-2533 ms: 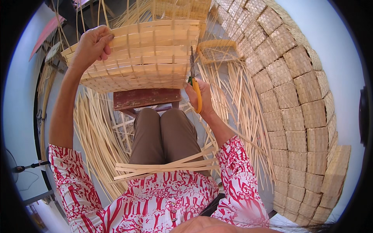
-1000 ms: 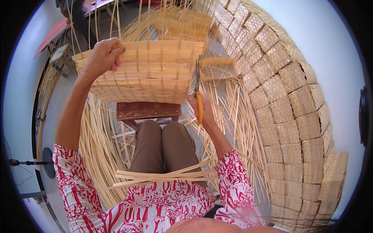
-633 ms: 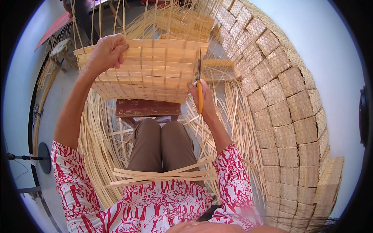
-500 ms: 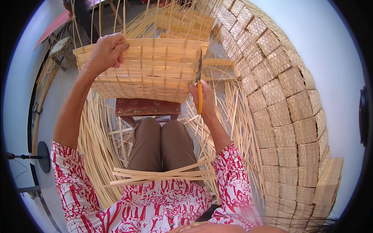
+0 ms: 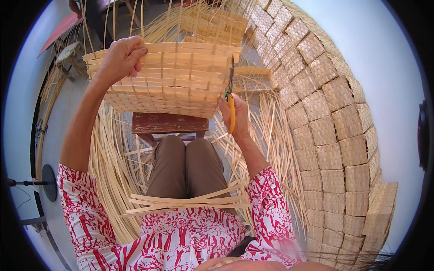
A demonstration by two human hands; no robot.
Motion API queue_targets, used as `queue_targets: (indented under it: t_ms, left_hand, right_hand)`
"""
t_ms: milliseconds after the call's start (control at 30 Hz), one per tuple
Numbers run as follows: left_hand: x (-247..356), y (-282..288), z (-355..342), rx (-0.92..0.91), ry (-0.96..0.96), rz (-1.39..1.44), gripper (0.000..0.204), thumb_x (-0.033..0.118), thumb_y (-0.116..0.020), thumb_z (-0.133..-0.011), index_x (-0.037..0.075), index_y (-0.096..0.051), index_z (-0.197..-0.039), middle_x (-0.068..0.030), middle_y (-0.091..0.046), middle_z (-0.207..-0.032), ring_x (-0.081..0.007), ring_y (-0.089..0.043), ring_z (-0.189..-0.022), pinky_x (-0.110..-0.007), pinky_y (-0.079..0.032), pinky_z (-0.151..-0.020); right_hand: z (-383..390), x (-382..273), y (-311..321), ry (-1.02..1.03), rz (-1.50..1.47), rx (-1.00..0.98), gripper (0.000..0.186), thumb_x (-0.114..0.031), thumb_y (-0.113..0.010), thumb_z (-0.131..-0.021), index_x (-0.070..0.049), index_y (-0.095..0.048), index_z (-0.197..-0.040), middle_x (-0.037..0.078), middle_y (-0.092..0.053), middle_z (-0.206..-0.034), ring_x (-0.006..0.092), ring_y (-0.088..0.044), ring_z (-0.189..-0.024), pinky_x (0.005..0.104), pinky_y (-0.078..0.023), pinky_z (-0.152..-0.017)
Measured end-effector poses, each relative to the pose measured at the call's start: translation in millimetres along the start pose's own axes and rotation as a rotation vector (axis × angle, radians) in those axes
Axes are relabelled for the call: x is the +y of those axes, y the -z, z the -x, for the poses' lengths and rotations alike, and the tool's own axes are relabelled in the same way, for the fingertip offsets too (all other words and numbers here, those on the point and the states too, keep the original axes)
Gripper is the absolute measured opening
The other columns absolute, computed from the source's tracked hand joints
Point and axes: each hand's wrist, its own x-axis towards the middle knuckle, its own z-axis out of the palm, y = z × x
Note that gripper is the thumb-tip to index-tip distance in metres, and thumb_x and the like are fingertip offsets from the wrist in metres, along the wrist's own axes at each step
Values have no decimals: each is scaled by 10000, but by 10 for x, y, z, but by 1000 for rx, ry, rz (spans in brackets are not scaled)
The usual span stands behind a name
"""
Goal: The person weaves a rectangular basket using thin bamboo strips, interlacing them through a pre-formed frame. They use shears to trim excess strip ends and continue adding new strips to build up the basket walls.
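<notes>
Basket (image 5: 167,79), half woven from pale flat strips, stands tilted above the person's knees and over a small dark red wooden stool (image 5: 169,123), its loose uprights sticking out past the top edge; the left hand (image 5: 120,58) grips its upper left rim, fingers curled closed over the edge and the thumb on the near side; the right hand (image 5: 235,115) sits at the basket's right side, fingers closed around the orange handles of a pair of scissors (image 5: 231,97), whose dark blades point upward along the basket's right edge, touching or just beside the weave; whether the blades stand apart or together cannot be told; a bundle of cut strips (image 5: 190,202) lies across the lap, on the brown trousers, near the red and white patterned shirt; long loose strips (image 5: 110,171) are spread over the floor on both sides of the legs; a stack of finished woven mats (image 5: 330,131) curves along the right side, well apart from the left hand; more woven pieces (image 5: 210,25) lie beyond the basket.
</notes>
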Motion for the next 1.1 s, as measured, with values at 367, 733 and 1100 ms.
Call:
queue_targets:
  t_ms: [367,733,1100]
  left_hand:
    - [63,0,11,-21,15,14,198,154,-566,-1020,36,-565,-860,-13,-560,-571,-47,-522,-444,-198,-401,-402]
    - [0,-3,33,4,6,17,186,128,-579,-1008,23,-569,-854,-22,-567,-570,-54,-531,-445,-211,-418,-409]
    - [78,4,73,15,-2,-26,202,135,-564,-1016,33,-558,-842,-21,-564,-573,-47,-514,-438,-208,-398,-400]
  right_hand:
    - [-62,24,28,20,140,13,329,-256,-714,-938,-21,-506,-842,60,-537,-663,107,-483,-634,291,-434,-583]
    - [-185,-128,88,48,242,-27,349,-341,-634,-984,-42,-501,-863,49,-446,-697,181,-424,-641,333,-413,-614]
    - [-245,-174,39,-4,153,-26,319,-287,-662,-974,-77,-479,-818,-31,-418,-710,72,-382,-668,267,-362,-594]
